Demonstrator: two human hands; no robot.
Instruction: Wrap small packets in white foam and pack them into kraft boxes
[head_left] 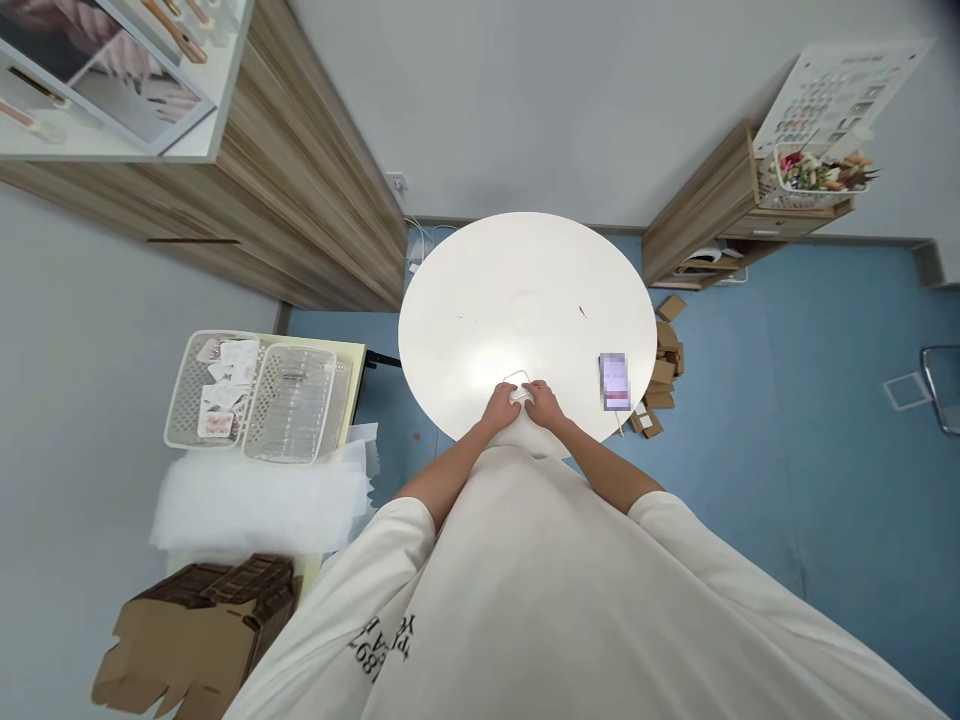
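1. Head view: round white table (480, 285), small clear item (518, 379) on it near the near edge, roughly midway between left and right edges. Outline pale, rounded; exact kind cannot be told.
2. Left hand (501, 405): fingers curled in, gripping the item's left side. Wrist over the near edge.
3. Right hand (544, 405): likewise curled, gripping the item's right side. Thumbs close together, narrow gap.
4. Phone (615, 381), screen lit, flat by the table's right near edge; white cable (619, 424) running off that edge.
5. Dark mark (582, 311) on the tabletop, toward the right edge.
6. Past the left edge, on a pale side stand (354, 352): basket of packets (173, 408), just beside it basket of clear pieces (328, 404); white sheets (255, 505) nearer the wearer, then folded brown boxes (184, 645).
7. Beyond the right edge: small cartons (663, 374) on the blue floor (750, 400).
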